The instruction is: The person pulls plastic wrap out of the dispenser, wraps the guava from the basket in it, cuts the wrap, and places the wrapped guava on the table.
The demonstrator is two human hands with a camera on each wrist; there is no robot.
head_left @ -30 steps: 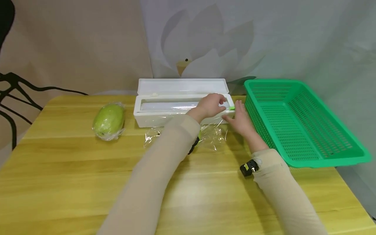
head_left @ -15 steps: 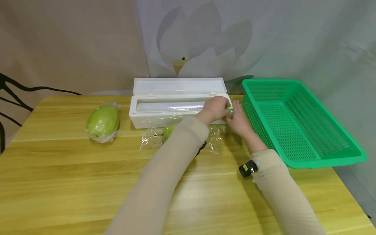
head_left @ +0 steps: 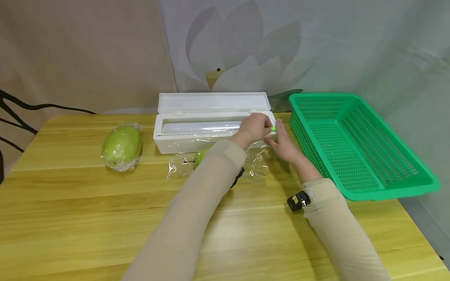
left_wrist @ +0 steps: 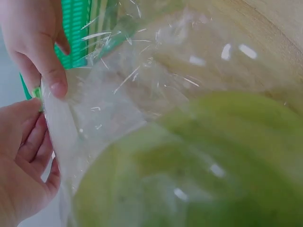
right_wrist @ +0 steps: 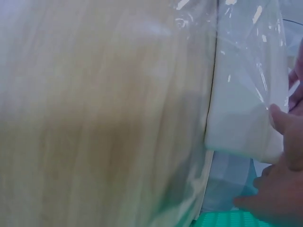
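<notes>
A white cling film box [head_left: 175, 146] stands at the table's back with its lid raised and a roll of film [head_left: 200, 127] inside. My left hand [head_left: 252, 128] pinches a small green slider [head_left: 273, 128] at the right end of the box's front edge. Against that same end rests my right hand [head_left: 285, 148], fingers mostly straight and thumb on the front face. Clear film [head_left: 258, 164] hangs from the box over a green pear [head_left: 198, 157], partly hidden by my left forearm. In the left wrist view, the pear [left_wrist: 213, 156] shows large beneath the film.
Left of the box sits a larger green fruit [head_left: 122, 146] wrapped in film. A green plastic basket [head_left: 365, 196] stands close to the right of my right hand. Behind the wooden table [head_left: 88, 218] hangs a curtain [head_left: 123, 50]; black chair parts [head_left: 15, 125] show at far left.
My left hand has moved right and down from above the box's right end and now pinches the green slider. The right hand stays at the box's end. The head view has shifted slightly.
</notes>
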